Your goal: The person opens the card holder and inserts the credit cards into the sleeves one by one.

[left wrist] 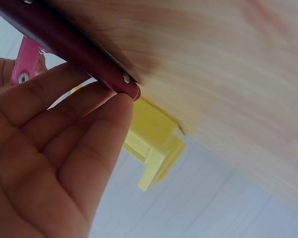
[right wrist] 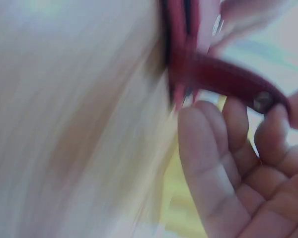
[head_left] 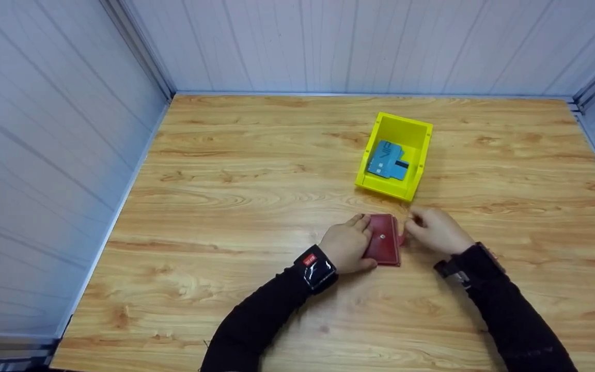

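Between the two hands, the red wallet (head_left: 381, 240) lies flat and closed-looking on the wooden table (head_left: 215, 206), just in front of the yellow bin (head_left: 416, 135). The left hand (head_left: 346, 248) is along its left side: the fingers lie fairly straight over that edge, pressing rather than wrapping round it, with the thumb near the lower left corner. On the opposite side, the right hand (head_left: 439, 231) pinches the free end of the wallet's strap (right wrist: 213, 77) between thumb and finger, beside a metal snap (right wrist: 262, 101). The strap stands out from the wallet's right edge, so this grip is on the strap alone and the wallet's body sits just to the left of it.

The left fingers cover part of the wallet's left side, and whatever is inside it cannot be made out. From above, the right fingertips are blurred and the strap is a small smear of red; the right wrist view shows it better, though also blurred, with the wallet cut off at the top. The left wrist view also crops the wallet. Blue cards (head_left: 385, 157) overlap inside the bin, too bunched to count, with "VIP" readable on one
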Demonstrator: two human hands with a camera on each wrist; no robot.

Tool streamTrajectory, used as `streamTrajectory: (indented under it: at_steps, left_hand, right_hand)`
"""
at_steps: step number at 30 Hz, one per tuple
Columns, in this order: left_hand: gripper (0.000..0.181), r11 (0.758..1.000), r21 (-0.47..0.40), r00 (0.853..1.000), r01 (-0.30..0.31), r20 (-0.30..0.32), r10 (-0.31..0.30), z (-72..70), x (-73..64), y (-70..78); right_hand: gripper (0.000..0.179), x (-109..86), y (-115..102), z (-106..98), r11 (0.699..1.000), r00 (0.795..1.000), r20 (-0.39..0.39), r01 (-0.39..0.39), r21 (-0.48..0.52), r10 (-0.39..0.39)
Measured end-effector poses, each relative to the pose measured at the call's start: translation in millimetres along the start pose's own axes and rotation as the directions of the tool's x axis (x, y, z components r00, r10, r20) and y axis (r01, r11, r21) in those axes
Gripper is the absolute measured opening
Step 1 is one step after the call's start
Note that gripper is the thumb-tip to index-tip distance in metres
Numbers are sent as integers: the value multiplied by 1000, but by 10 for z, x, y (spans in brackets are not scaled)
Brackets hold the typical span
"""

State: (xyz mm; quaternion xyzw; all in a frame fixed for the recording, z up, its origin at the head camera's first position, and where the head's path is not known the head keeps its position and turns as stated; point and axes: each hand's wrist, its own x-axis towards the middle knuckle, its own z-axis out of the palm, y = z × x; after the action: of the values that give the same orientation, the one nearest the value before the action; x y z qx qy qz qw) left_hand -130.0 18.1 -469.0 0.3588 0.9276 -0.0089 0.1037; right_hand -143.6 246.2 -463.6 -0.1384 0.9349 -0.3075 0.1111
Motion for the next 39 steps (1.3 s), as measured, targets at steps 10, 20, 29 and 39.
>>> streamTrajectory:
  at_steps: [10,20,29,39]
  left_hand:
    - [87,1000,1,1000,2,15,-2,1,-2,22]
    - [88,1000,-10,1000,15,22,-15,-15,26,28]
    - [73,989,61,990,-137,30,135,-62,164,228]
    - [48,971,167,979,-173,-75,187,-41,178,318]
  right_hand:
    - [18,-92,352,-241,1000,987,160,-5,4,5]
    - [10,-87,378,-122,999,983,180,45,-6,-43]
    - [7,-119,338,-83,997,982,177,76,-12,-73]
    - [8,-136,284,-61,992,986,151,88,-86,-74]
